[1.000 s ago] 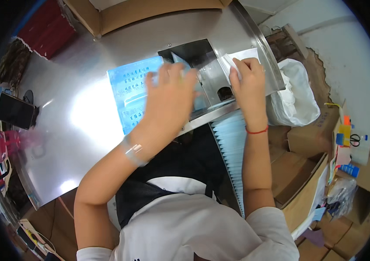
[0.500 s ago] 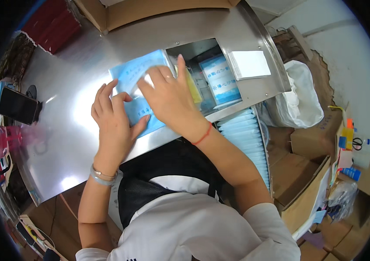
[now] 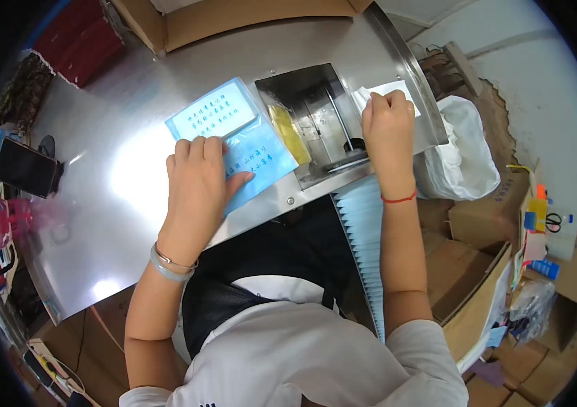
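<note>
A light-blue printed packet (image 3: 265,146) lies on the steel table, with a paler printed card (image 3: 208,115) on its upper part. My left hand (image 3: 197,186) bends its fingers over the lower edge of this card, thumb against the packet, keeping both on the table; its fingertips are partly hidden. At the table's right side, my right hand (image 3: 390,125) pinches the stack of white paper sheets (image 3: 392,88), one corner lifting at its fingers. Between my hands a rectangular opening (image 3: 312,102) is cut in the tabletop, with a yellow piece (image 3: 290,136) along its left side.
A cardboard box (image 3: 254,24) stands at the far edge. Below the table is a row of light-blue packets (image 3: 363,237). A white-lined bin (image 3: 468,152) and open cartons (image 3: 461,271) stand to the right. On the left are a phone (image 3: 29,165) and a pink container (image 3: 7,217).
My right hand has moved right, from above the packet to the white sheets. The pale card now shows on the packet. The blue printed piece inside the opening is no longer seen there.
</note>
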{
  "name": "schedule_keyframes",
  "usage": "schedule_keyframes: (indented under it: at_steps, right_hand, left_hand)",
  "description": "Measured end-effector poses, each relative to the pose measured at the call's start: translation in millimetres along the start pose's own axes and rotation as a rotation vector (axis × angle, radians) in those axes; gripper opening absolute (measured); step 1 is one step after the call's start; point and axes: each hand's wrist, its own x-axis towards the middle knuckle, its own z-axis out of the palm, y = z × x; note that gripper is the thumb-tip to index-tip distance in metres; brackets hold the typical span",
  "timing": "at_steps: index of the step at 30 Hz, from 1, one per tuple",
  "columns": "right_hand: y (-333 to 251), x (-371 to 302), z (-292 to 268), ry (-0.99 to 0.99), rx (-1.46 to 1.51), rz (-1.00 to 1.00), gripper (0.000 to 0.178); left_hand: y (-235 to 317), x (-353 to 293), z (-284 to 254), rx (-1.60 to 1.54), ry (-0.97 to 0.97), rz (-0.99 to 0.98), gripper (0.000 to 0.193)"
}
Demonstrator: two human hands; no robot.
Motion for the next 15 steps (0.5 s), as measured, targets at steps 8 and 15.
schedule_keyframes:
  at_steps: [8,15]
  right_hand:
    - [-41.2,41.4,-29.7,0.212,0.291,0.205,0.015]
    - [-129.4,20.9,9.4,-0.345,0.790,0.064,0.025]
  left_hand:
    - [-0.9,-3.0,-8.2,-0.039,0.118,0.105,0.037]
    - [-8.0,-3.7,-7.7,-0.114,0.074,0.049,0.034]
